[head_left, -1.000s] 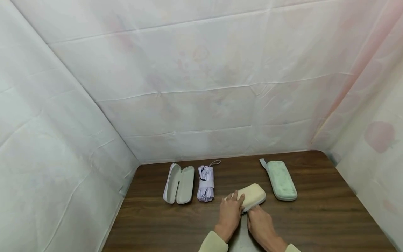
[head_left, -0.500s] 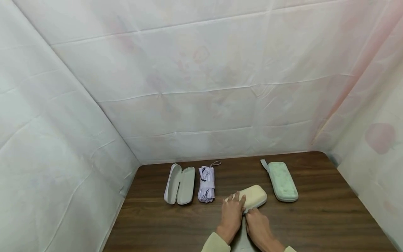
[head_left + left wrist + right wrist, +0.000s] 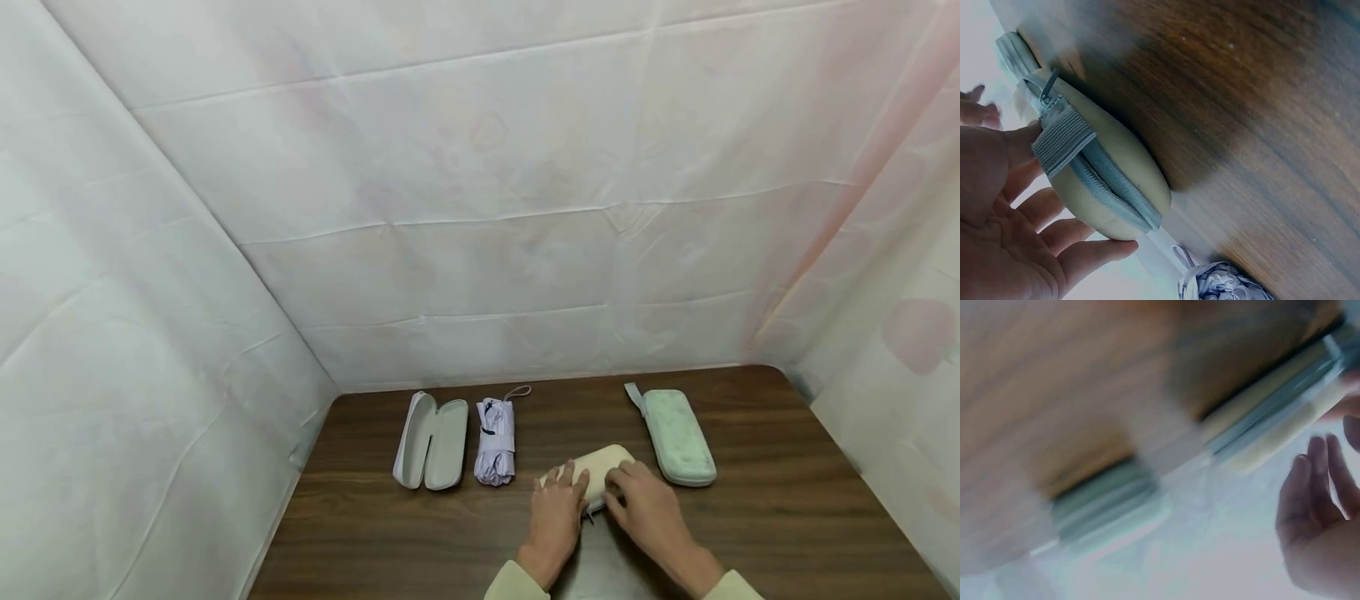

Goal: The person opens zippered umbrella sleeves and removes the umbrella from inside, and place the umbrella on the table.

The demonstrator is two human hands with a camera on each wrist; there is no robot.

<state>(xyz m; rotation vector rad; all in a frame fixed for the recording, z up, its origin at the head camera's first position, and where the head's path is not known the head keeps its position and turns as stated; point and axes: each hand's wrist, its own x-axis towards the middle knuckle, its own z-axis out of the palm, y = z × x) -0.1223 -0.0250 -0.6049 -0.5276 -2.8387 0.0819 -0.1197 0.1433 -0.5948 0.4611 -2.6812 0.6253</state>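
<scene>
A pale yellow zip case [image 3: 606, 461] with a grey zip lies at an angle on the table in front of me. My left hand [image 3: 553, 518] holds its left part, fingers spread over the top. In the left wrist view, the thumb lies at the grey strap [image 3: 1065, 140] on the case's end, and a zip pull [image 3: 1049, 86] stands out beside it. My right hand [image 3: 651, 507] is at the case's near right side with loosely bent fingers. The right wrist view, blurred, shows those fingers [image 3: 1319, 481] apart from the case and holding nothing.
A lilac-edged case [image 3: 447, 446] stands unfolded at the back left, pale grey inside. Beside it lies a folded lilac umbrella [image 3: 495, 442] with a wrist loop. A mint green zip case [image 3: 679, 437] lies at the back right. Pale sheets [image 3: 465, 250] wall in the dark wooden table [image 3: 360, 533].
My right hand has left the case's near edge and moved right and away from me, its fingers loosening. The zip pull now shows at that edge. The left hand stays on the case.
</scene>
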